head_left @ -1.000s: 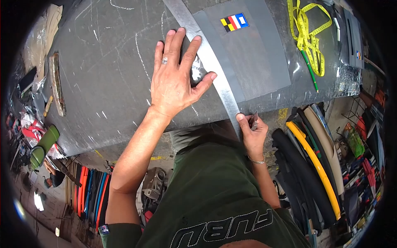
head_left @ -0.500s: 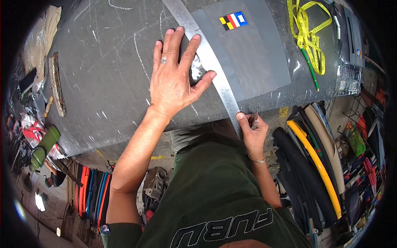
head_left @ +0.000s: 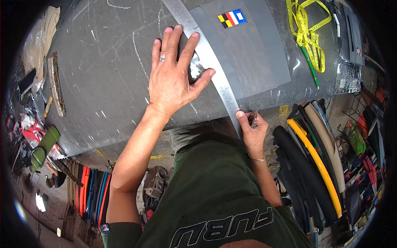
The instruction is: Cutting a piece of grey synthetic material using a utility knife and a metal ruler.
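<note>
A long metal straightedge runs across the dark worktable, along the left edge of a grey fabric panel that bears a small multicoloured patch. My left hand lies with fingers spread; its forefinger and thumb tips touch the straightedge's left side, the other fingers rest on the tabletop. At the table's near edge, my right hand has its thumb on the near end of the straightedge, fingers curled. A small pointed, blade-like piece sticks up from those fingers; its exact kind is hidden. Beneath my left thumb shows a shiny patch.
A yellow tape measure lies loosely heaped at the right, beside a green pencil. Far left on the table is a worn strip. Rolls of material stand right of my body; coloured rolls stand lower left.
</note>
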